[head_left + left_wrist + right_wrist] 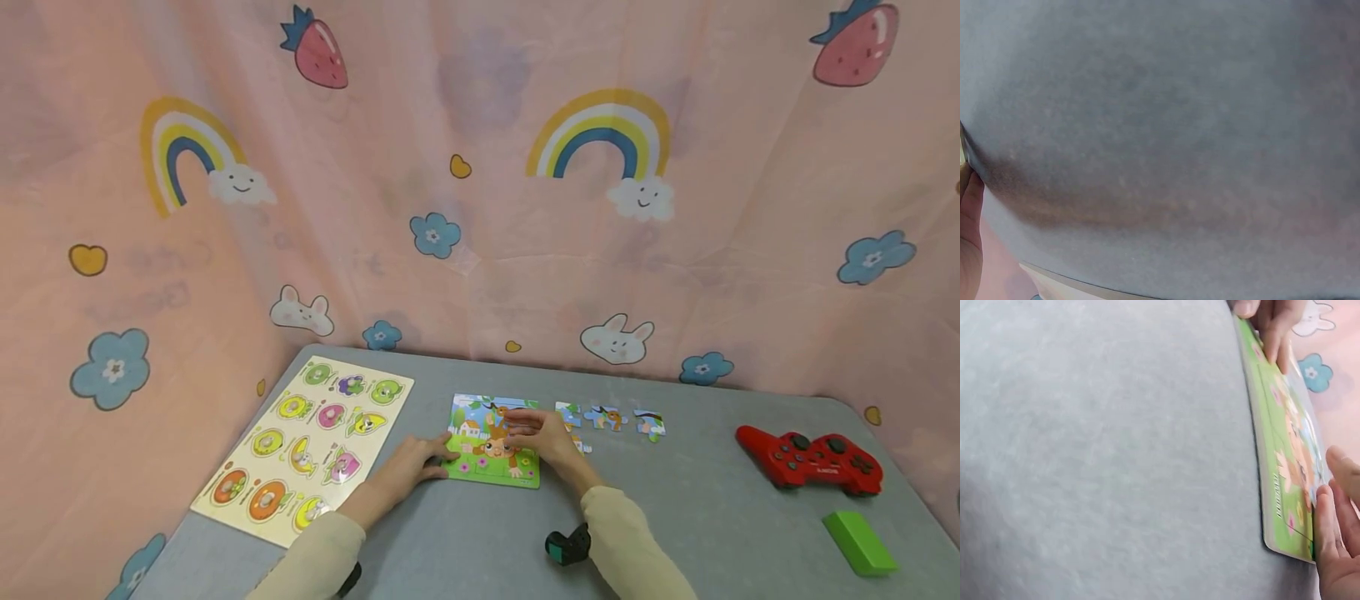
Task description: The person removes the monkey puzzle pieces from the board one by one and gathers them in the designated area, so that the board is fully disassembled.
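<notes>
A jigsaw puzzle board [480, 473] with a cartoon monkey, a house and green grass lies flat on the grey table. My left hand [408, 465] grips its left edge, fingertips on top and thumb at the rim; the right wrist view shows this grip at the top. Over the board's right half is my right hand [546, 437], its fingers extended and touching the picture, with no loose piece visible in it. Just right of that hand lie loose puzzle pieces [606, 418], some partly hidden behind it. The left wrist view catches only part of the left hand [970, 237] at its edge.
A cream board [288, 467] with fruit pictures lies at the left, near my left forearm. At the right are a red game controller [813, 462] and a green block [860, 543]. A pink patterned curtain [510, 283] hangs behind the table [697, 500].
</notes>
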`<state>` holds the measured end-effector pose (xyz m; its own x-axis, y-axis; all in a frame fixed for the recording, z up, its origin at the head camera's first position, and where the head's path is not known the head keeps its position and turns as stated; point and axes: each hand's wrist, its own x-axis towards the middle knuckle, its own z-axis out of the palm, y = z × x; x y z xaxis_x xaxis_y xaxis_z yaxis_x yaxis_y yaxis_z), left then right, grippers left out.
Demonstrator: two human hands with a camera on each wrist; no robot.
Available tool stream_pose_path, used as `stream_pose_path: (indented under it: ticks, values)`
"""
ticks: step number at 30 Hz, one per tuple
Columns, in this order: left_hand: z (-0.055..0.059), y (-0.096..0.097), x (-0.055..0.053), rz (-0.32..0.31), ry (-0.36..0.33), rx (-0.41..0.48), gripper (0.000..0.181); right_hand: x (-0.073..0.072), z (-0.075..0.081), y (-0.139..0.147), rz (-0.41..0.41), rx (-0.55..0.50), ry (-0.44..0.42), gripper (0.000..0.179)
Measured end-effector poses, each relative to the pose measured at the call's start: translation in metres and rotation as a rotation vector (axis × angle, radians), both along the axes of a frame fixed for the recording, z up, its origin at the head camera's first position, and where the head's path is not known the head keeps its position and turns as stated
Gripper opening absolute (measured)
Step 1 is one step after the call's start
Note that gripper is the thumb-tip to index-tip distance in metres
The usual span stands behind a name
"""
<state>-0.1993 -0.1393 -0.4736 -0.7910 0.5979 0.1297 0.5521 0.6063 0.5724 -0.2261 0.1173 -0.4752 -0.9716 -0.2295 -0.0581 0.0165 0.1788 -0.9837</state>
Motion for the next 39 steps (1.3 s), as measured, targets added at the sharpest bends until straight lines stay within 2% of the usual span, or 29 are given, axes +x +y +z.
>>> stream_pose_path:
  ticks: [6,10,21,30,35,39]
  values:
    - [0.002,0.000,-0.003,-0.006,-0.002,-0.006,0.030,0.002,-0.002,-0.010,-0.098,0.152,0.065,0.039]
    - [0.002,-0.001,-0.004,-0.006,-0.001,-0.011,0.030,0.003,-0.002,-0.018,-0.144,0.192,0.096,0.037]
    - [-0.002,-0.002,-0.001,0.005,0.004,-0.008,0.029,0.005,-0.001,-0.028,-0.133,0.245,0.121,0.047]
    - [0.000,0.000,0.000,0.008,-0.002,-0.013,0.029,0.006,-0.001,-0.026,-0.118,0.193,0.135,0.039]
    - [0.001,0.001,0.000,0.013,-0.008,-0.013,0.030,0.004,-0.006,-0.020,-0.116,0.147,0.090,0.037]
    - [0.001,0.000,0.000,0.004,-0.006,-0.008,0.030,0.001,-0.010,-0.013,-0.065,0.068,0.058,0.037]
